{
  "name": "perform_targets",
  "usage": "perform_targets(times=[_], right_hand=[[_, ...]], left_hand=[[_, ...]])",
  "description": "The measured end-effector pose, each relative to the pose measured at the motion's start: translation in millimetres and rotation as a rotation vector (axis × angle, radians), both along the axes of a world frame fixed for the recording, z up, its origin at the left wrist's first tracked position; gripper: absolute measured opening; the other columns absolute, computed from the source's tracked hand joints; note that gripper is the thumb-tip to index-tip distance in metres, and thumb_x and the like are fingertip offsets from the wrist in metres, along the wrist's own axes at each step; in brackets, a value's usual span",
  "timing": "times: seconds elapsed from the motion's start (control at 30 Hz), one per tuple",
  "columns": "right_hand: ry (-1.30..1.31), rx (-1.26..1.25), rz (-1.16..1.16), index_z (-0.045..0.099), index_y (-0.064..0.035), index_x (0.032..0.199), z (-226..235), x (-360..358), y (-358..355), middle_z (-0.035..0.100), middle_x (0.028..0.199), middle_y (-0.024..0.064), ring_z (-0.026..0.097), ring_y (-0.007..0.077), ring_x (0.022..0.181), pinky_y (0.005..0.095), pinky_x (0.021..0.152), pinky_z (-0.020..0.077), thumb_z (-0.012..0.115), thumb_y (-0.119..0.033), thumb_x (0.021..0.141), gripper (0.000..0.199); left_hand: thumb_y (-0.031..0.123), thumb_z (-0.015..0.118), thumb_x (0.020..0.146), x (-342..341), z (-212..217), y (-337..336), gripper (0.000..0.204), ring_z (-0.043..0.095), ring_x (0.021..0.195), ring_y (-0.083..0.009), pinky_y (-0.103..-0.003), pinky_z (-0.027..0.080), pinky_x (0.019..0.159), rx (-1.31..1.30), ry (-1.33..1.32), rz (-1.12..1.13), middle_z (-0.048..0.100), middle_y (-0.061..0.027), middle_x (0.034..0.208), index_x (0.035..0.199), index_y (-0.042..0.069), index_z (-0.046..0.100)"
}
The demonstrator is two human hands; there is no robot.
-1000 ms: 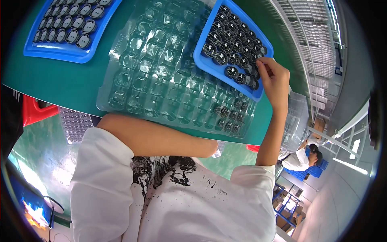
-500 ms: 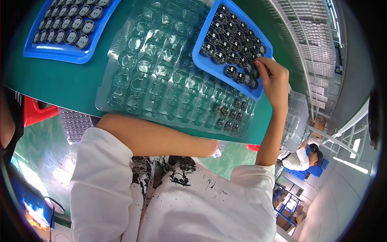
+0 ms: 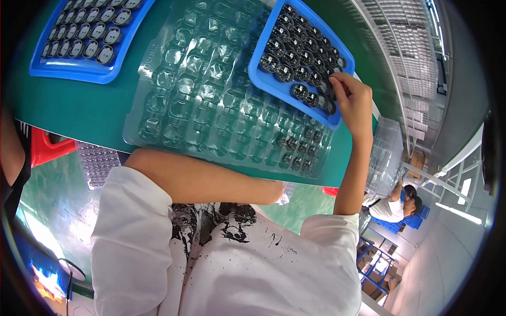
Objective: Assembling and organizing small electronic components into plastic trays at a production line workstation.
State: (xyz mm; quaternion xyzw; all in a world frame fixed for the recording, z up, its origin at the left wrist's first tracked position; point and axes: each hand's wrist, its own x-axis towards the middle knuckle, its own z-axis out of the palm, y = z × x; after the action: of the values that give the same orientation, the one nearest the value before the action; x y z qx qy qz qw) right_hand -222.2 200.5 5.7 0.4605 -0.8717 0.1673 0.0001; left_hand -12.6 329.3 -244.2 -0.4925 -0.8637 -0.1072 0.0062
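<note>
My right hand (image 3: 354,100) reaches over the right edge of a blue tray (image 3: 271,81). Its thumb and forefinger are pinched at a round black part (image 3: 329,90) in that tray; the fingertips partly cover the contact. Several similar glossy round black parts (image 3: 292,59) fill the tray in rows. Across the front of the table edge lies my left forearm; my left hand (image 3: 276,193) is at its end, with the fingers hidden, beside a bit of clear plastic (image 3: 286,194). A clear blister tray (image 3: 203,118) lies under the blue tray's corner, with several dark parts (image 3: 300,147) in its right-hand pockets.
Another blue tray (image 3: 79,73) with rows of pale-faced round parts stands at the far left of the green table (image 3: 63,105). A red stool (image 3: 50,150) and a filled tray (image 3: 98,163) are below at left. Stacked clear trays (image 3: 383,158) and a co-worker (image 3: 390,208) are at right.
My right hand has shifted slightly to the left, still pinched at the blue tray's right side. My left arm looks unmoved. The whole view has drifted a little.
</note>
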Motion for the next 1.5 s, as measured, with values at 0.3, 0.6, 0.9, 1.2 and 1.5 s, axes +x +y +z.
perform_targets(times=[0.3, 0.6, 0.9, 1.2, 1.5], right_hand=[[-0.359, 0.199, 0.025, 0.066, -0.0016, 0.093, 43, 75, 26, 0.058, 0.060, 0.0020, 0.052, 0.0096, 0.051, 0.0245, 0.048, 0.0387, 0.074, -0.008, 0.081, 0.015], [-0.025, 0.294, 0.366, 0.052, -0.0053, 0.070, 7, 105, 32, 0.055, 0.059, 0.0072, 0.057, 0.0272, 0.052, 0.0391, 0.046, 0.0433, 0.068, -0.008, 0.072, 0.016], [-0.243, 0.199, 0.367, 0.058, -0.0031, 0.073, -7, 97, 33, 0.055, 0.060, 0.0087, 0.056, 0.0268, 0.051, 0.0363, 0.047, 0.0440, 0.067, 0.001, 0.068, 0.011], [-0.059, 0.072, 0.410, 0.058, -0.0019, 0.075, -17, 102, 42, 0.051, 0.058, 0.0082, 0.055, 0.0237, 0.050, 0.0359, 0.046, 0.0419, 0.069, 0.003, 0.068, 0.014], [-0.076, -0.065, 0.132, 0.067, 0.0003, 0.083, 28, 68, 41, 0.060, 0.064, 0.0048, 0.053, 0.0108, 0.052, 0.0260, 0.049, 0.0403, 0.070, 0.002, 0.077, 0.007]], left_hand=[[0.017, 0.071, 0.063, 11, 48, 3, 0.015, 0.065, 0.069, -0.0256, -0.045, 0.049, 0.063, -0.471, 0.052, 0.166, 0.070, -0.0055, 0.076, 0.077, 0.013, 0.075], [0.017, 0.069, 0.063, 10, 44, -19, 0.012, 0.064, 0.067, -0.0253, -0.044, 0.048, 0.061, -0.336, 0.051, 0.146, 0.069, -0.0059, 0.074, 0.074, 0.012, 0.073], [0.016, 0.068, 0.064, 11, 49, -33, 0.009, 0.063, 0.066, -0.0251, -0.043, 0.048, 0.060, -0.200, 0.015, 0.141, 0.067, -0.0063, 0.072, 0.071, 0.012, 0.071], [0.016, 0.066, 0.065, 8, 50, -48, 0.007, 0.063, 0.065, -0.0248, -0.043, 0.048, 0.059, -0.052, -0.013, 0.125, 0.066, -0.0067, 0.070, 0.069, 0.011, 0.069], [0.015, 0.065, 0.066, 3, 55, -52, 0.006, 0.062, 0.064, -0.0246, -0.042, 0.047, 0.057, 0.077, -0.025, 0.101, 0.064, -0.0070, 0.068, 0.066, 0.010, 0.067]])
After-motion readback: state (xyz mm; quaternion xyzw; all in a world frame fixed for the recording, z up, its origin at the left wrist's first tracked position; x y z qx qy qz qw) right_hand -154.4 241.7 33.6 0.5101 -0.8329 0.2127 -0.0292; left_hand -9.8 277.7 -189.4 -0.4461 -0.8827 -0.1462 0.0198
